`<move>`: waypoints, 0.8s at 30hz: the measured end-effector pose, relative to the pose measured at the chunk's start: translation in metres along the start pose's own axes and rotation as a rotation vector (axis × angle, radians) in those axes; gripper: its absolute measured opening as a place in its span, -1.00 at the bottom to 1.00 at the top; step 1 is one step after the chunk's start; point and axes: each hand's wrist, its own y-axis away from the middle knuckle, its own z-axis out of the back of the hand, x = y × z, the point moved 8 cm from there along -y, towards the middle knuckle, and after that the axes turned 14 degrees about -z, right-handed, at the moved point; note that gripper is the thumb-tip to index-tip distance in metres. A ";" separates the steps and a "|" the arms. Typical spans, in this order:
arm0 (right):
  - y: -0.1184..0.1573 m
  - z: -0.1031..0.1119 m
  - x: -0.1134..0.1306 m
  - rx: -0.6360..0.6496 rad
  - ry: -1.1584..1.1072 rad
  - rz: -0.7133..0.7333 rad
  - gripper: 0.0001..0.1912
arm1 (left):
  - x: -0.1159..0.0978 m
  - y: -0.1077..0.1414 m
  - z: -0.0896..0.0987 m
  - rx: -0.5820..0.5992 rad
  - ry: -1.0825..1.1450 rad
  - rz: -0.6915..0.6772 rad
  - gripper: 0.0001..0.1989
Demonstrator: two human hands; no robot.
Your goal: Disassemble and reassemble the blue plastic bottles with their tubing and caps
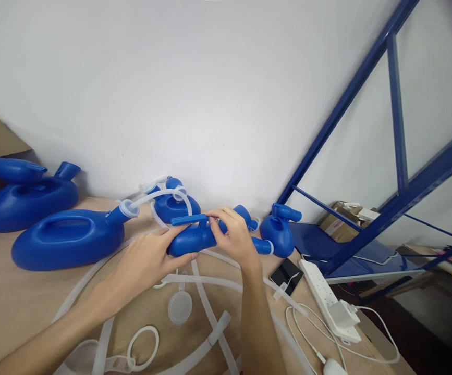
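Note:
A blue plastic urinal bottle (192,240) lies on its side between my two hands, above the table. My left hand (151,255) grips its left end, thumb along the near side. My right hand (231,232) is closed over its right part, fingertips by the blue handle (188,220). The fingers hide some of the bottle. Left of my hands is another blue urinal bottle (69,255) with a clear tube (159,197) in its capped mouth. Behind the held bottle stands a further blue bottle (181,205), partly covered.
Loose clear tubes (210,281), a round translucent cap (180,307) and a ring (143,349) lie nearby. To the right are a blue bottle (278,234), a phone (286,276), a power strip (323,291) with cables and a blue metal rack (351,94). More blue bottles (30,203) stand far left.

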 end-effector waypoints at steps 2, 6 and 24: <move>-0.001 0.000 -0.002 -0.002 -0.079 -0.024 -0.80 | 0.000 0.000 0.001 -0.005 0.019 0.000 -0.36; -0.003 0.001 -0.004 -0.010 -0.162 -0.056 -0.83 | 0.000 0.000 0.003 -0.014 0.035 0.000 -0.34; 0.002 0.003 0.003 -0.008 -0.179 0.076 -0.83 | 0.002 0.000 0.006 -0.028 0.034 -0.027 -0.34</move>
